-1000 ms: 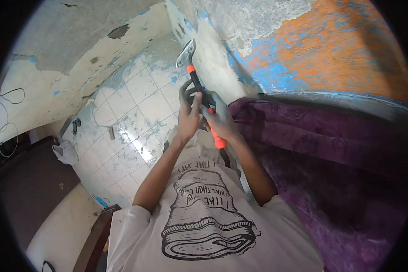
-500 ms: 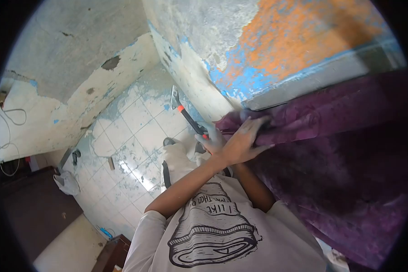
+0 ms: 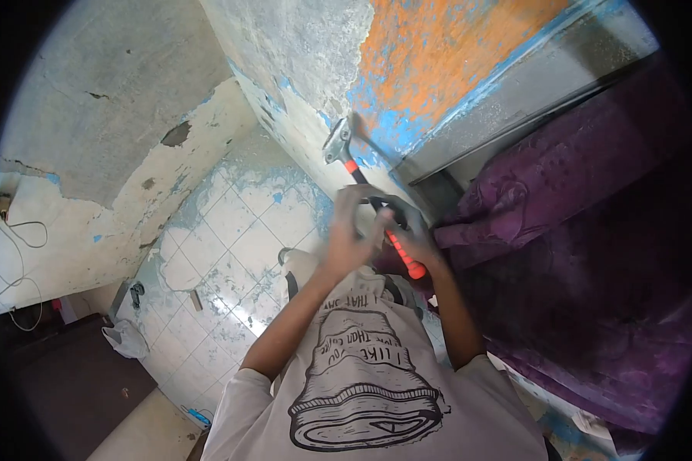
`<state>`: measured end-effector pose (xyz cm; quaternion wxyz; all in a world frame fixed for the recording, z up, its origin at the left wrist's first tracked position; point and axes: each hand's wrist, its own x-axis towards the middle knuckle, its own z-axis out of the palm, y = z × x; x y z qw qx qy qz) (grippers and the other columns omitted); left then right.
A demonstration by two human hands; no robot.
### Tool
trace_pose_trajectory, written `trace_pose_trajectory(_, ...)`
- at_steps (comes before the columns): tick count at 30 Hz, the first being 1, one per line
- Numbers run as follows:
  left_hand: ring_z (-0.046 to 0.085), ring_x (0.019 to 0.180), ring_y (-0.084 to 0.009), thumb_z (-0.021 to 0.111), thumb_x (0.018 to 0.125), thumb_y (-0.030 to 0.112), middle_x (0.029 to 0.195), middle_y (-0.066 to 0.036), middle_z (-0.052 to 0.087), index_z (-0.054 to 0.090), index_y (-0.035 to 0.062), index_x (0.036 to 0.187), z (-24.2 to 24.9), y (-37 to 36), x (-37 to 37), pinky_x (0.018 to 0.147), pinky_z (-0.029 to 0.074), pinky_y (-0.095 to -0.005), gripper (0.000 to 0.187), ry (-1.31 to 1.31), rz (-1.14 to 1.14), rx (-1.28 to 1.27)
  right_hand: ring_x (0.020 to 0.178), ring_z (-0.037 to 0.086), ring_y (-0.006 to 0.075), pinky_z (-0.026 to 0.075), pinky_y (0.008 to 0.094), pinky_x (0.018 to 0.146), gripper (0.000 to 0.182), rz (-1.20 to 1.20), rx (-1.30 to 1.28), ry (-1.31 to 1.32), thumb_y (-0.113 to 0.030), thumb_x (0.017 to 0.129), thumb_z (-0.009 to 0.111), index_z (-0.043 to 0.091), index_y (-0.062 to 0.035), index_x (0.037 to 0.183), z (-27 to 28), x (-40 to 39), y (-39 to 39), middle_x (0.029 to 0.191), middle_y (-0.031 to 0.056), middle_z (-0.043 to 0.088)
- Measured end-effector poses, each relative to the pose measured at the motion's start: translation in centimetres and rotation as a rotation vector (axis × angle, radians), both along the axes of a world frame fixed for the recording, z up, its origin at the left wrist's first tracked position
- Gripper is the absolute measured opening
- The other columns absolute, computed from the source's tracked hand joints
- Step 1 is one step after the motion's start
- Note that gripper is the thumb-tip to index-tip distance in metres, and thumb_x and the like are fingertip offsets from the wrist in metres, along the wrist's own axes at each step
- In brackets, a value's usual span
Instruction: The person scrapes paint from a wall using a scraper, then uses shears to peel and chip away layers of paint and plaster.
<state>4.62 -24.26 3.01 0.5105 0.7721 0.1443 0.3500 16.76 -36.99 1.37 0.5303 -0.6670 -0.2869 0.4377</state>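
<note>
A long-handled scraper (image 3: 396, 244) with a metal head and a black-and-orange handle stands slanted in front of me, its head close to the peeling wall. My right hand (image 3: 417, 232) is wrapped round the handle, and the orange end sticks out below it. My left hand (image 3: 352, 237) is blurred by motion. Its curved fingers overlap the upper handle from the left side, with the thumb near the black part. To the right of my hands lies purple cloth (image 3: 546, 200), bunched into a fold along the wall.
The wall (image 3: 438, 69) ahead has flaking grey, orange and blue paint above a grey ledge (image 3: 507, 107). White floor tiles (image 3: 238, 223) are strewn with paint flakes. A white plastic bag (image 3: 124, 339) sits by a dark brown surface (image 3: 61, 376) at left, below a hanging cable (image 3: 23, 261).
My left hand has come off the purple cloth and moved left to the scraper. The scraper has risen and shifted right with my right hand. My arms are no longer crossed.
</note>
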Motion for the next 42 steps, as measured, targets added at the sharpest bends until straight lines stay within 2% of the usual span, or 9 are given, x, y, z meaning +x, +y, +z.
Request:
trace_pose_trajectory(4,0.062,0.102,-0.0235,0.065,0.098,0.029,0.112,-0.016,0.062,0.053,-0.0001,0.12,-4.1,0.9,-0.9,0.087,0.051,-0.0367,0.039,0.187,0.06,-0.602,0.087,0.062,0.0182,0.051,0.0344,0.08,0.039,-0.034,-0.037,-0.193,-0.021,0.088,0.069,0.057,0.0016,0.118,-0.7,1.4,0.5,0.095,0.0094,0.064)
trace_pose_trajectory(9,0.063,0.11,-0.0277,0.054,0.104,0.035,0.13,-0.02,0.059,0.045,-0.0046,0.136,-5.1,0.6,0.6,0.09,0.052,-0.0366,0.052,0.061,0.065,-0.783,0.089,0.064,0.0179,0.051,0.0343,0.081,0.036,0.056,-0.002,-0.25,-0.021,0.088,0.069,0.053,0.0017,0.111,-2.0,1.1,2.2,0.102,0.0109,0.064)
trace_pose_trajectory(18,0.051,0.13,-0.0282,0.049,0.105,0.04,0.148,-0.022,0.039,0.043,0.0001,0.145,-7.4,2.2,-2.9,0.107,0.043,-0.0395,0.057,0.217,-0.002,-0.45,0.057,0.05,0.0065,0.041,0.0232,0.051,0.03,-0.13,-0.038,0.206,-0.032,0.104,0.053,0.049,-0.0048,0.117,-4.0,-1.6,8.1,0.078,0.0018,0.055)
trace_pose_trajectory(20,0.046,0.135,-0.0291,0.046,0.106,0.044,0.15,-0.022,0.034,0.037,0.0018,0.15,-7.3,0.8,-4.7,0.108,0.042,-0.0395,0.062,0.293,-0.139,-0.996,0.049,0.043,0.0047,0.034,0.0222,0.045,0.03,-0.222,0.043,0.184,-0.034,0.105,0.05,0.049,-0.0059,0.116,-5.1,-2.4,10.6,0.071,-0.0014,0.05)
trace_pose_trajectory(21,0.062,0.114,-0.0261,0.046,0.106,0.045,0.133,-0.022,0.053,0.046,0.0018,0.14,-10.6,0.0,-5.4,0.094,0.051,-0.0388,0.055,0.329,-0.109,-0.865,0.048,0.043,0.0056,0.035,0.0228,0.044,0.03,-0.234,0.12,0.233,-0.035,0.106,0.049,0.05,-0.0058,0.115,-5.4,-2.5,11.5,0.07,-0.0016,0.049)
trace_pose_trajectory(24,0.061,0.09,-0.022,0.05,0.105,0.042,0.095,-0.014,0.061,0.051,0.003,0.127,-9.6,0.4,-6.9,0.078,0.05,-0.0379,0.046,0.689,-0.185,-0.801,0.046,0.044,0.008,0.036,0.0245,0.043,0.032,-0.287,0.171,0.315,-0.038,0.107,0.045,0.05,-0.006,0.11,-7.1,-2.9,12.7,0.065,-0.002,0.044)
trace_pose_trajectory(29,0.055,0.063,-0.0477,0.058,0.101,0.035,0.068,-0.024,0.054,0.049,-0.0015,0.123,-11.5,-2.2,-8.2,0.061,0.044,-0.0488,0.044,0.508,-0.01,-0.411,0.047,0.045,0.0129,0.041,0.0292,0.045,0.048,-0.414,0.072,0.425,-0.052,0.105,0.041,0.049,-0.0051,0.107,-8.4,-2.9,10.4,0.059,0.0003,0.041)
trace_pose_trajectory(35,0.062,0.072,-0.0477,0.058,0.1,0.039,0.07,-0.028,0.059,0.051,-0.0031,0.129,-12.1,-1.8,-10.6,0.064,0.046,-0.051,0.052,0.732,-0.102,-0.302,0.049,0.053,0.0213,0.048,0.0382,0.049,0.045,-0.462,0.126,0.288,-0.046,0.107,0.04,0.046,-0.0027,0.095,-8.0,-2.7,7.2,0.061,0.0071,0.047)
trace_pose_trajectory(42,0.062,0.073,-0.0476,0.054,0.101,0.038,0.071,-0.029,0.061,0.052,-0.0018,0.129,-14.9,-4.0,-8.8,0.064,0.046,-0.0532,0.049,0.706,-0.084,-0.208,0.042,0.05,0.0186,0.044,0.0339,0.041,0.047,-0.533,0.067,0.186,-0.044,0.107,0.041,0.042,-0.0058,0.08,-9.5,-2.5,6.9,0.053,0.0052,0.042)
